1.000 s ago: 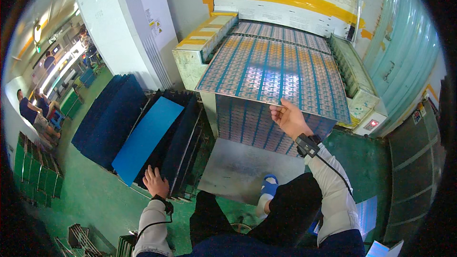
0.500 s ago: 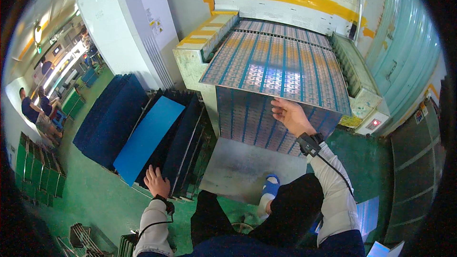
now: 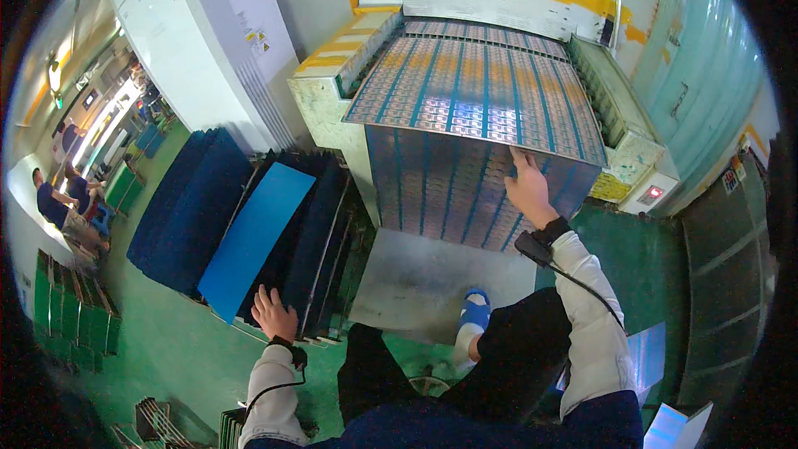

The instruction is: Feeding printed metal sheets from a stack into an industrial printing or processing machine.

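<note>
A large thin panel [image 3: 474, 87] with coppery patterned rows and blue stripes lies on the rollers of a machine, its near edge sticking out toward me. My right hand [image 3: 529, 191] is at that edge, fingers stretched upward, fingertips touching or just under it. Below hangs an upright dark surface [image 3: 432, 187] with similar stripes; whether it is another panel or a reflection, I cannot tell. My left hand [image 3: 273, 313] is open with fingers spread, at the near end of a black slotted rack [image 3: 320, 241]. Beside it a plain blue panel [image 3: 258, 241] leans in the rack.
A dense dark blue stack [image 3: 191, 208] stands left of the rack. The machine's side rails [image 3: 619, 108] flank the panel. A grey metal plate [image 3: 432, 283] lies on the green floor before me. Two seated people [image 3: 62, 199] are far left. Dark framed panels [image 3: 723, 283] stand at right.
My right hand has gone from a pinch-like pose to stretched fingers and shifted right along the panel's edge. My left hand stays at the rack. The view has shifted slightly.
</note>
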The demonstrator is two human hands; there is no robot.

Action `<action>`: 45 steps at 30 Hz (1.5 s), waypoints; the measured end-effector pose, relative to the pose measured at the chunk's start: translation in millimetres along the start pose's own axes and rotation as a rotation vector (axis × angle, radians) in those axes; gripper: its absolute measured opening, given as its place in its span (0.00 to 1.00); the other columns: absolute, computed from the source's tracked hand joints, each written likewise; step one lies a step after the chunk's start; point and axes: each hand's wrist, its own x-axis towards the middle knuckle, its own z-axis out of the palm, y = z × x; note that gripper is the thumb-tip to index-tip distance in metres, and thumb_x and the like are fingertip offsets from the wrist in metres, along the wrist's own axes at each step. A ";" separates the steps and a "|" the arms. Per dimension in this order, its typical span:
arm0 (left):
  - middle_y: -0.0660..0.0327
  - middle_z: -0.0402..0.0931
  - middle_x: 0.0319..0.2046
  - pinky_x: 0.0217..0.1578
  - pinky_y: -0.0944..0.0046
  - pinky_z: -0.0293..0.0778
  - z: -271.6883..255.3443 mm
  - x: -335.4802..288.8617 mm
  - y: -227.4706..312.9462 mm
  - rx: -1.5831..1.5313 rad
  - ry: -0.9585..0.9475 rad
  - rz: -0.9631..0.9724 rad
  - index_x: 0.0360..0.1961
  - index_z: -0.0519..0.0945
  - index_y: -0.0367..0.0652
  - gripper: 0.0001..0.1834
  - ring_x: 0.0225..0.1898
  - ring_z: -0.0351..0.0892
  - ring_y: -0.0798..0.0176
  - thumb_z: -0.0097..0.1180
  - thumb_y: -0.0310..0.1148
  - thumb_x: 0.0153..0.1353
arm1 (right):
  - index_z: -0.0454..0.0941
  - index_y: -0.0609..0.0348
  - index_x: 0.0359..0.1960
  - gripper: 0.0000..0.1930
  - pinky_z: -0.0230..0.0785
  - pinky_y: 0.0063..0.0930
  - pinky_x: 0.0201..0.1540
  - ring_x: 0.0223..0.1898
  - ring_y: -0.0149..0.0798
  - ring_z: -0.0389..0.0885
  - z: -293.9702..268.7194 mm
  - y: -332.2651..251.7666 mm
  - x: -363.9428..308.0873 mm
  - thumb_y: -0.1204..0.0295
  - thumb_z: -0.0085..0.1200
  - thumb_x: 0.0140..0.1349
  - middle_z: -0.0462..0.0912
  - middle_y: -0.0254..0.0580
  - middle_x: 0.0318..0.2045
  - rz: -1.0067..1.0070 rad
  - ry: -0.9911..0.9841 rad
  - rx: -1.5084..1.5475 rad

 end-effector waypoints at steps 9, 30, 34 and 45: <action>0.48 0.62 0.74 0.68 0.38 0.59 2.8 4.2 2.8 0.000 -0.005 -0.015 0.64 0.73 0.43 0.37 0.73 0.62 0.41 0.68 0.36 0.51 | 0.78 0.59 0.56 0.23 0.78 0.52 0.49 0.48 0.60 0.82 -23.9 -18.0 6.8 0.76 0.63 0.57 0.80 0.55 0.49 -0.063 0.032 -0.082; 0.50 0.62 0.74 0.67 0.39 0.60 1.4 3.8 -1.8 0.009 -0.013 -0.017 0.66 0.73 0.45 0.41 0.73 0.60 0.42 0.72 0.38 0.48 | 0.82 0.57 0.32 0.08 0.77 0.54 0.46 0.44 0.59 0.85 -31.2 -58.8 1.8 0.68 0.65 0.56 0.86 0.53 0.35 -0.159 -0.485 -0.150; 0.49 0.63 0.74 0.70 0.38 0.58 -4.3 9.3 7.1 -0.022 -0.018 -0.032 0.63 0.75 0.44 0.36 0.73 0.62 0.42 0.70 0.37 0.51 | 0.87 0.55 0.35 0.09 0.78 0.53 0.48 0.46 0.59 0.85 -26.6 -55.6 0.4 0.67 0.63 0.54 0.87 0.53 0.37 -0.154 -0.618 -0.187; 0.50 0.65 0.71 0.66 0.39 0.62 -4.4 10.5 1.2 -0.044 0.031 -0.015 0.60 0.77 0.46 0.35 0.72 0.63 0.43 0.72 0.37 0.48 | 0.85 0.59 0.31 0.10 0.77 0.54 0.46 0.42 0.61 0.86 -17.0 -62.6 -13.6 0.65 0.66 0.54 0.87 0.56 0.35 -0.235 -0.611 -0.262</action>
